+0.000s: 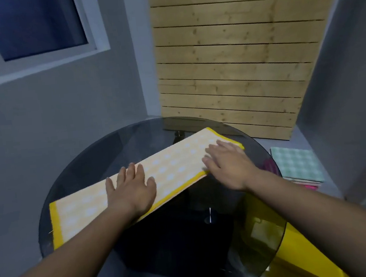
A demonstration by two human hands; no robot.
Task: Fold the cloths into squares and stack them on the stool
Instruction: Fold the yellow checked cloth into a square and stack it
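- The round glass table (78, 162) fills the middle of your view, and all the folding is going on there.
- The yellow cloth (171, 166) lies slantwise across the table as a long narrow strip. One short end is near your left edge and the other is by the far right rim. I'd say it has had its lengthwise fold and is not yet a square.
- Down to your right, past the table edge, sits a pile of folded cloths (297, 162), green check on top and pink showing beneath. Whatever carries it is hidden under the pile. I take that for the stool, but I can't confirm it.
- Your left hand (133, 188) lies flat on the middle of the strip with its fingers spread. It presses down and grips nothing.
- Your right hand (227, 165) lies flat on the far right end with its fingers straight. It is also pressing rather than holding.
- To my eye you're smoothing and setting the crease, midway through this cloth.
- The next move calls for a pinch on one short end, probably the right one, since that hand is already there.
- Carry that end across to meet the other, and keep the yellow borders lined up so the corners match.
- Watch the glass, as it looks slick and the strip may slide when you lift an end. Keep one palm down as an anchor.
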